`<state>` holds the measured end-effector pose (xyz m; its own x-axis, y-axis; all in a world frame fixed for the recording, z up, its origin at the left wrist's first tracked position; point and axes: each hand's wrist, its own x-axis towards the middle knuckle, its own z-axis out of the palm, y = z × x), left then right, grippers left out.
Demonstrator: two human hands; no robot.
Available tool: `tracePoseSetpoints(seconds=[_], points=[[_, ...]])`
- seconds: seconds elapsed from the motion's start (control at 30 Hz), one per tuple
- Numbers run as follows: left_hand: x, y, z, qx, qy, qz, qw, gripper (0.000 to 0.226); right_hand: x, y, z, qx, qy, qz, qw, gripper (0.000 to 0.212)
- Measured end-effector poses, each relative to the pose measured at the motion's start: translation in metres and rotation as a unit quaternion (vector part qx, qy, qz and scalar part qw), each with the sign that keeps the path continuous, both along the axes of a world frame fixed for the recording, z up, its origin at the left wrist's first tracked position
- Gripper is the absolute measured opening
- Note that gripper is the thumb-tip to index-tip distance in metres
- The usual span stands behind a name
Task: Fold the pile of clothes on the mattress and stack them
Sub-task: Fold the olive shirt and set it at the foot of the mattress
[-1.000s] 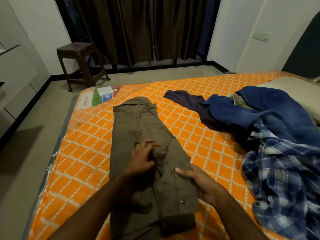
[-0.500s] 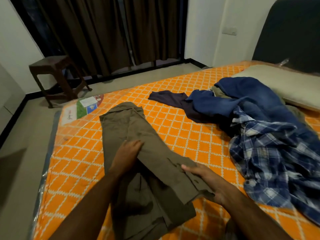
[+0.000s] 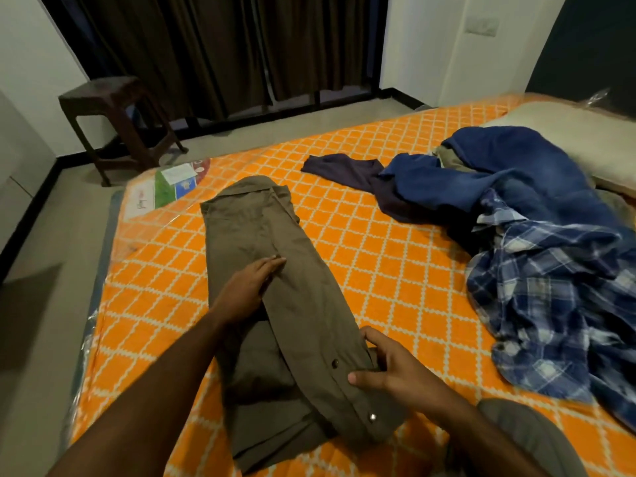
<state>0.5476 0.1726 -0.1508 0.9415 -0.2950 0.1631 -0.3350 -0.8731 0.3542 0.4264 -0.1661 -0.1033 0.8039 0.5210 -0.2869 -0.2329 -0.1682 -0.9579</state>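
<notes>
An olive-brown shirt point(image 3: 268, 235) lies lengthwise on the orange patterned mattress point(image 3: 395, 270), folded into a long narrow strip. My left hand point(image 3: 246, 289) presses flat on its middle with straight fingers. My right hand point(image 3: 389, 370) grips the right side panel by its buttoned edge near the hem, thumb on top. To the right lies the unfolded pile: a dark navy garment point(image 3: 344, 168), blue jeans point(image 3: 499, 173) and a blue checked shirt point(image 3: 557, 297).
A pale pillow point(image 3: 568, 132) lies at the mattress's far right. A dark wooden stool point(image 3: 117, 122) stands on the floor before brown curtains point(image 3: 223, 46). A printed label point(image 3: 172, 187) sits at the mattress's far left corner. Floor runs along the left edge.
My right hand has carried the shirt's right panel inward over the middle. My left hand has flattened out and slid up along the fold. The camera has turned to the right.
</notes>
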Motion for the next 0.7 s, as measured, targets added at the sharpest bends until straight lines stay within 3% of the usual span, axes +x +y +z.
tracePoseSetpoints(seconds=[0.17,0.23,0.33,0.43,0.57,0.7], points=[[0.013,0.001,0.004,0.208,0.085,0.023,0.974,0.069,0.001,-0.013,-0.023,-0.114,0.037,-0.005,0.993,0.051],[0.024,-0.002,0.017,0.196,0.108,0.028,0.974,0.064,0.001,-0.012,-0.028,-0.188,0.021,0.032,0.981,0.057],[0.05,-0.008,0.039,0.075,0.058,0.064,0.993,0.044,0.006,-0.002,-0.029,-0.251,-0.012,0.045,0.967,0.053],[0.077,-0.02,0.054,-0.009,0.014,0.106,0.994,0.04,0.018,0.011,-0.028,-0.305,-0.045,0.015,0.951,0.053],[0.107,-0.047,0.04,0.008,0.039,0.121,0.992,0.037,0.055,0.039,-0.028,-0.406,-0.122,-0.022,0.906,0.06],[0.136,-0.033,0.022,0.041,0.033,0.151,0.987,0.064,0.106,0.064,-0.026,-0.35,-0.144,-0.025,0.925,0.051]])
